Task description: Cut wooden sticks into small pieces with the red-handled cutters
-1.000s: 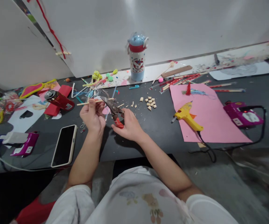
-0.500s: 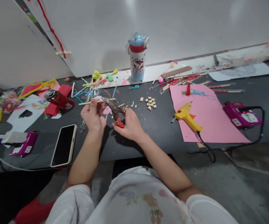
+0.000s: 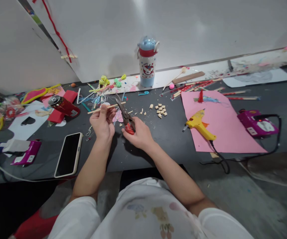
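Note:
Between thumb and fingers, my left hand pinches a thin wooden stick that slants up to the right. My right hand is wrapped round the red handles of worn metal pruning shears. Their blades point up and away, at the stick's right end; whether they touch it I cannot tell. To the right of the shears lies a small group of short cut wooden pieces. A few thinner bits are scattered nearer the blades.
A drink bottle stands by the white wall. On the right are a yellow glue gun on pink paper and a purple power strip. On the left lie a phone, a tilted red can and craft scraps.
The shears have turned more upright, and their tips have moved up and slightly right. The stick in my left hand has shifted slightly right and tilts more steeply.

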`<state>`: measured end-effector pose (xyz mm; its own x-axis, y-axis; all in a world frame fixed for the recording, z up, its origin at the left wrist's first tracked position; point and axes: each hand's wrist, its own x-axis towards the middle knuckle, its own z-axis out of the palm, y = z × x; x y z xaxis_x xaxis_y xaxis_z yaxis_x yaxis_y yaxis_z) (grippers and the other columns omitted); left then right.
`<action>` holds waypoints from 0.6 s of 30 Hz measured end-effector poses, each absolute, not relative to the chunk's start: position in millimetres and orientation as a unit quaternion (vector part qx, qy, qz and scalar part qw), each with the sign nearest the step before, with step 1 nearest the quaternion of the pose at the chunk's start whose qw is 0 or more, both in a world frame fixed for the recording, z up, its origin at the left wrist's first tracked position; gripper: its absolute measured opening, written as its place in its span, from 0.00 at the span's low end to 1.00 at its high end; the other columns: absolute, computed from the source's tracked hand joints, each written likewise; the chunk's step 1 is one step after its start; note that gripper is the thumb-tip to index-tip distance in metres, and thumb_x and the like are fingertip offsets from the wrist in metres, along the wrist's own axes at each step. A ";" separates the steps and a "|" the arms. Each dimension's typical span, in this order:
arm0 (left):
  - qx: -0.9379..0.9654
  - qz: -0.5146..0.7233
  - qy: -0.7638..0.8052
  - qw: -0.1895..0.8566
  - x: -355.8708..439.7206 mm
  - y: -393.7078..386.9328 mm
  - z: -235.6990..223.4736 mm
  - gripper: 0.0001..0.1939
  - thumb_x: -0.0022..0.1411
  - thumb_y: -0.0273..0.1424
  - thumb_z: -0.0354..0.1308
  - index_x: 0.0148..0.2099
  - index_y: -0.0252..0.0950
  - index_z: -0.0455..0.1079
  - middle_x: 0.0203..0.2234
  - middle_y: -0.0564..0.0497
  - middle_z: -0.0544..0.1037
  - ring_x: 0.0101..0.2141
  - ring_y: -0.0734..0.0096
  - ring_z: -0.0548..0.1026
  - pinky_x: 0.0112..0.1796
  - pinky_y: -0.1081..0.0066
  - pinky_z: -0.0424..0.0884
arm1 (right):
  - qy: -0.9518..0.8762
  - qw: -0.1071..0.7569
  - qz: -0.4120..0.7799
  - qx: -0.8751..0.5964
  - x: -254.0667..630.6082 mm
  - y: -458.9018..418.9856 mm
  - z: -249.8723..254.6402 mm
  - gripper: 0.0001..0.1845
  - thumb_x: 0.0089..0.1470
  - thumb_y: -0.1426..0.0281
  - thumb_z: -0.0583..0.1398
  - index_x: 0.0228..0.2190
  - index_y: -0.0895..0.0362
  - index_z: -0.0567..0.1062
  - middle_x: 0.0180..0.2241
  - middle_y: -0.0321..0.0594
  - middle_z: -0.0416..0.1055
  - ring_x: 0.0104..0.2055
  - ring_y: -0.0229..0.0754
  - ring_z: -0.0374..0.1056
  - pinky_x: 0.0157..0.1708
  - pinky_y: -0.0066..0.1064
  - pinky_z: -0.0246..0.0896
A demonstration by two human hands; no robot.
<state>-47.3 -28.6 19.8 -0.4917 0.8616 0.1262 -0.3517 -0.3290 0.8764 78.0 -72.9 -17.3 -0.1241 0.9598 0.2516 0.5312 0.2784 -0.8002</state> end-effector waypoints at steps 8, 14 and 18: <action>0.319 0.741 0.437 0.398 -47.0 -27.9 18.8 0.14 0.48 0.40 0.67 0.28 0.33 0.72 0.20 0.54 0.77 0.21 0.80 0.75 0.23 0.83 0.70 | -0.682 0.370 0.305 -0.552 80.9 -75.5 -12.0 0.19 0.48 0.52 0.57 0.34 0.55 0.66 0.31 0.40 0.72 0.32 0.45 0.69 0.31 0.34 0.60; 0.314 0.735 0.441 0.409 -48.3 -25.5 17.9 0.14 0.52 0.40 0.64 0.28 0.33 0.72 0.20 0.53 0.76 0.22 0.81 0.75 0.25 0.82 0.71 | -0.677 0.361 0.326 -0.553 82.5 -73.3 -9.7 0.19 0.48 0.51 0.56 0.31 0.54 0.66 0.28 0.37 0.71 0.30 0.42 0.68 0.30 0.33 0.59; 0.328 0.729 0.428 0.422 -49.3 -23.3 14.4 0.16 0.51 0.43 0.64 0.28 0.33 0.72 0.22 0.51 0.77 0.24 0.79 0.76 0.28 0.79 0.72 | -0.669 0.358 0.337 -0.558 83.2 -70.8 -10.0 0.20 0.47 0.49 0.56 0.30 0.54 0.66 0.26 0.36 0.70 0.28 0.42 0.67 0.28 0.32 0.58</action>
<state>-49.3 -23.3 14.4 -0.4280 0.8962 0.1169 -0.3347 -0.2774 0.9006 83.2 -70.8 -10.0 -0.1209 0.9873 0.1032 0.5053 0.1507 -0.8496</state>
